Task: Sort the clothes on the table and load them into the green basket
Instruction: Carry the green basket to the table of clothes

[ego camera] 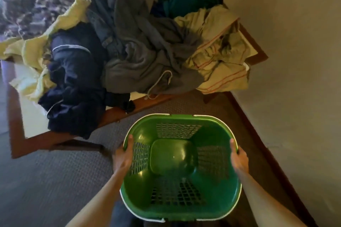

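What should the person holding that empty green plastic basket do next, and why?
Probably set the green plastic basket down on the carpet by the table. The left hand and right hand both grip its rim, it holds nothing, and the heap of clothes lies unsorted, so the hands must be freed.

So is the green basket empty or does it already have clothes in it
Empty. The green basket shows its bare floor and mesh walls, held by the left hand and right hand; the clothes lie on the table.
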Demonstrator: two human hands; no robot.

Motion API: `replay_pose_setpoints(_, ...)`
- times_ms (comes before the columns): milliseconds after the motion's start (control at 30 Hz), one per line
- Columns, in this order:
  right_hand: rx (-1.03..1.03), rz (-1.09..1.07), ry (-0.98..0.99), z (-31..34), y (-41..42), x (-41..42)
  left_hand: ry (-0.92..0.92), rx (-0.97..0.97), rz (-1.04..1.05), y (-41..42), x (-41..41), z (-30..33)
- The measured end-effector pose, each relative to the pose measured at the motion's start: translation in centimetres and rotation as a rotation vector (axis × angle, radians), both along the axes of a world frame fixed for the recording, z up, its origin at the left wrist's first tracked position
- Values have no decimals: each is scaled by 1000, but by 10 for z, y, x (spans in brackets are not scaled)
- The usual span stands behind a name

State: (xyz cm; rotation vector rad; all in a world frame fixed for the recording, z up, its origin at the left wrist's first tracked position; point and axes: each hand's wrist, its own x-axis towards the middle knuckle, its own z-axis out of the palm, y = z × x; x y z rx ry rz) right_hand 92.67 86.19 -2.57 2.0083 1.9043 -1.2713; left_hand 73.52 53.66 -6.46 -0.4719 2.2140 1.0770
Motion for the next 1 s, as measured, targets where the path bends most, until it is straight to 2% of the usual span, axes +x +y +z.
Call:
replay_pose_setpoints(233,-58,212,-12,-61,75,-59,31,-69,238,18,27,-104)
replay_pose_setpoints(600,-50,398,-27,-163,108,-124,84,-100,413,52,32,-147)
replay_pose_setpoints(1000,12,456,-12,-187,120,-136,102,-87,387,53,14,-168)
